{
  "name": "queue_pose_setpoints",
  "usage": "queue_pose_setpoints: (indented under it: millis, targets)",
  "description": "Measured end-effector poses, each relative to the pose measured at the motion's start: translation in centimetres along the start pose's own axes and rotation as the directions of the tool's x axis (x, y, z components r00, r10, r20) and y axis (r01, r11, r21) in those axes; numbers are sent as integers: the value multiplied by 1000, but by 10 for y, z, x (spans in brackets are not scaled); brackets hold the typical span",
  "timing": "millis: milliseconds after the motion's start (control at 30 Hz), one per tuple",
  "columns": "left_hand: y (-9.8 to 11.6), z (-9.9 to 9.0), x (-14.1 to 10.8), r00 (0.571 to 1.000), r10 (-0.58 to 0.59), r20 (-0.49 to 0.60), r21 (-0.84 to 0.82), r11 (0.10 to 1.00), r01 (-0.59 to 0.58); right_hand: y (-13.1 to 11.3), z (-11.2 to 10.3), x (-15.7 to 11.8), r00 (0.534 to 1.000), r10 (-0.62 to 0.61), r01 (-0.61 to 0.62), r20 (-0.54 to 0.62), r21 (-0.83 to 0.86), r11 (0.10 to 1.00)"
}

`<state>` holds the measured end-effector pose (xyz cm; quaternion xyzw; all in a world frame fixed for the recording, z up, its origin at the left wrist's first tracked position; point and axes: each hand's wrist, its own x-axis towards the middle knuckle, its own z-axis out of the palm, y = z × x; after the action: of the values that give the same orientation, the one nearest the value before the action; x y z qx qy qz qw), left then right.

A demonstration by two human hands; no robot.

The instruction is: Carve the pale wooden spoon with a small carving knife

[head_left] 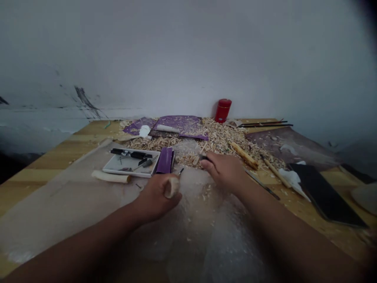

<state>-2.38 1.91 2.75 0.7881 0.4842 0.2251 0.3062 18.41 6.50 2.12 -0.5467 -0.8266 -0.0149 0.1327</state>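
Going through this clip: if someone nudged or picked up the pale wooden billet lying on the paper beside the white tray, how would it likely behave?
The pale wooden billet looks rounded along its length, so it would probably roll if pushed across the paper sheet. It looks like solid wood, so it should stay stiff rather than flex. It is probably fairly light for its size, though the wood type cannot be told.

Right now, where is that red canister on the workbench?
In the head view, the red canister stands at the far edge of the wooden table against the wall, just right of the purple sheets, behind the wood shavings.
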Motion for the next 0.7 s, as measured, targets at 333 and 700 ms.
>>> queue_pose_setpoints:
  millis: [333, 700]
  targets:
    - [-9, 6, 10, 996, -49, -76, 20, 998, 51, -37, 0, -20, 930, -361, 365, -60, 246, 898]
    - [-11, 7, 9, 994, -60, 91, -40, 997, 64, -43, 2, -20, 904, -425, 424, -45, 221, 878]
